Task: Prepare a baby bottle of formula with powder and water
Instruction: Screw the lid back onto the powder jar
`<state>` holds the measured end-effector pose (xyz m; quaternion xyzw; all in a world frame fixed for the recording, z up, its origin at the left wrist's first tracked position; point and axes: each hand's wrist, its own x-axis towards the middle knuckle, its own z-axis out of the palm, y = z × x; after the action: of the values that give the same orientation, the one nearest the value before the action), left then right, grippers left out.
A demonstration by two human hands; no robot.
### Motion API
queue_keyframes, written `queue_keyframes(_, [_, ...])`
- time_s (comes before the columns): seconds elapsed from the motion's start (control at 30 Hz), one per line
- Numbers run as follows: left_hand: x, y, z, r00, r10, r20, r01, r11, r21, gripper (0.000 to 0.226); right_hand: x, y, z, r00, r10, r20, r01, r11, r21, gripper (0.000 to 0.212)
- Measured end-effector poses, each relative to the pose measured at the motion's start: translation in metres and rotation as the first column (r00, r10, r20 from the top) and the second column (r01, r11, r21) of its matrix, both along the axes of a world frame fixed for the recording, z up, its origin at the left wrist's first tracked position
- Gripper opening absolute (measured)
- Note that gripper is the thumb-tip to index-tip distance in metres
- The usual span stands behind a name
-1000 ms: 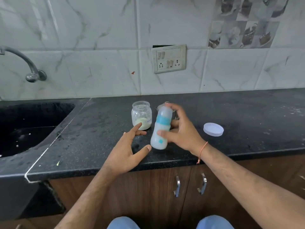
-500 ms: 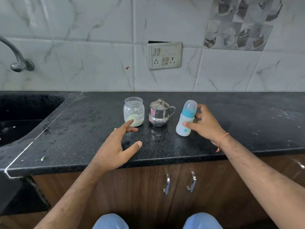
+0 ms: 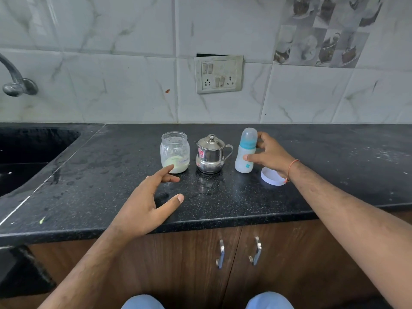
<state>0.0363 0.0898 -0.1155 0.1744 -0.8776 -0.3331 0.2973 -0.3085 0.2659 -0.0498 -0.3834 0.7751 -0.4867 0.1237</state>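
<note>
A capped baby bottle (image 3: 245, 152) with a blue collar stands upright on the black counter (image 3: 334, 166), holding milky liquid. My right hand (image 3: 269, 155) wraps its fingers around the bottle's right side. Left of it sits a lidded steel pot (image 3: 210, 153) with a handle. Further left is an open glass jar (image 3: 175, 152) with pale powder at the bottom. My left hand (image 3: 147, 204) hovers over the counter in front of the jar, fingers spread, holding nothing.
A white jar lid (image 3: 270, 177) lies flat under my right wrist. A black sink (image 3: 26, 157) and a tap (image 3: 15, 81) are at the left. A switchboard (image 3: 218, 73) sits on the tiled wall. Cabinet doors with handles (image 3: 220, 254) are below.
My right hand carried the bottle from in front of the pot to the right and set it upright on the counter. The left hand stayed open in place.
</note>
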Motion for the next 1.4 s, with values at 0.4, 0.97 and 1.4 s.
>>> queue_keyframes(0.4, [0.001,0.004,0.006,1.000,0.008,0.019,-0.009,1.000,0.021,0.075,-0.014,-0.007,-0.006,0.997,0.077,-0.005,-0.077,0.996,0.043,0.068])
queue_keyframes(0.97, [-0.014,-0.003,0.003,0.970,0.243,-0.017,-0.240,0.966,0.097,0.073,-0.008,0.056,0.025,0.874,0.272,-0.402,0.131,0.666,0.734,0.107])
queue_keyframes(1.4, [-0.095,-0.044,0.034,0.940,0.326,0.101,-0.341,0.911,0.232,0.127,0.001,0.057,0.026,0.857,0.312,-0.411,0.093,0.690,0.718,0.080])
